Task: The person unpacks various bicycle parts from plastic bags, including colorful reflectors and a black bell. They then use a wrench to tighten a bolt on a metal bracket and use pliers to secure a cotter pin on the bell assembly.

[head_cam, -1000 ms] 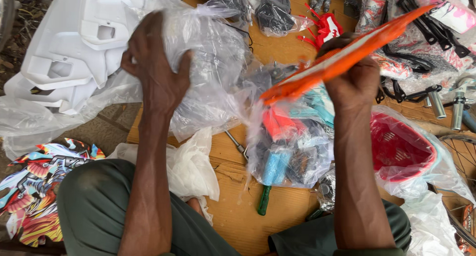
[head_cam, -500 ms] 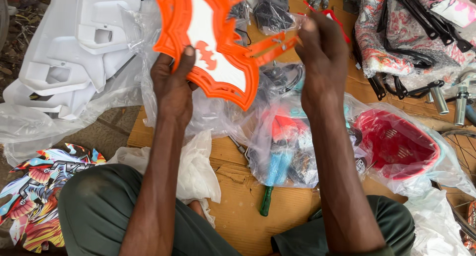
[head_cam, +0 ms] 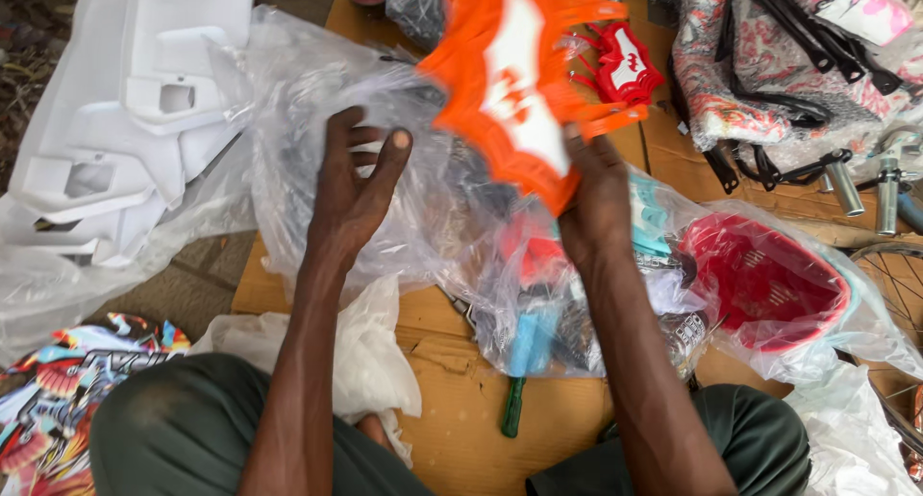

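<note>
Your right hand (head_cam: 596, 203) pinches the orange plate (head_cam: 510, 83) by its lower edge. Your left hand (head_cam: 356, 184), fingers spread, rests on the clear bag (head_cam: 317, 92) left of that plate.

Left hand (head_cam: 354, 184) open, fingers spread; right hand (head_cam: 594, 203) raised, grip closed.

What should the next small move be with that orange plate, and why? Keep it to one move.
Probably bring the left hand back onto the orange plastic plate. Only the right hand holds it, by its lower edge, and it is blurred and tilted above the clear plastic bags. The left hand is open with spread fingers, touching nothing but the bag beneath it, so it is free to steady the plate.
</note>
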